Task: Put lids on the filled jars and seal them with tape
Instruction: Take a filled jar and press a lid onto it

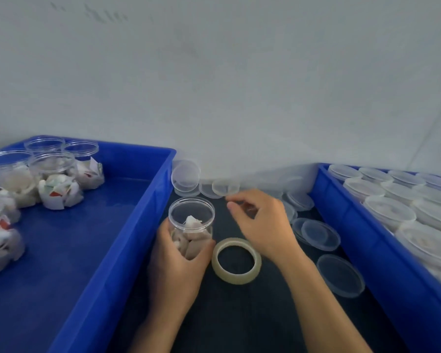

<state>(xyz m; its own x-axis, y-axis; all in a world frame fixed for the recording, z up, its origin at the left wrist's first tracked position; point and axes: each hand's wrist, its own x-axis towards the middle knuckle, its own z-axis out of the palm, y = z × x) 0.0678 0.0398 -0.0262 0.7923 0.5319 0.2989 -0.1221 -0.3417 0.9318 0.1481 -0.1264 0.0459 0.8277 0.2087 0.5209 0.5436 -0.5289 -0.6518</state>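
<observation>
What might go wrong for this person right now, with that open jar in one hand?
The clear plastic jar of wrapped pieces has no lid, so if the left hand tilts it, pieces could spill. The right hand, reaching towards the loose clear round lids by the wall, might brush the roll of clear tape lying beside the jar.

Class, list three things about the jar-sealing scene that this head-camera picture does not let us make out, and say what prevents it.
1. Lower jar: hidden by left hand.
2. Whether right hand holds a lid: fingers curl away, blurred.
3. Right bin contents: cut off by frame edge.
</observation>
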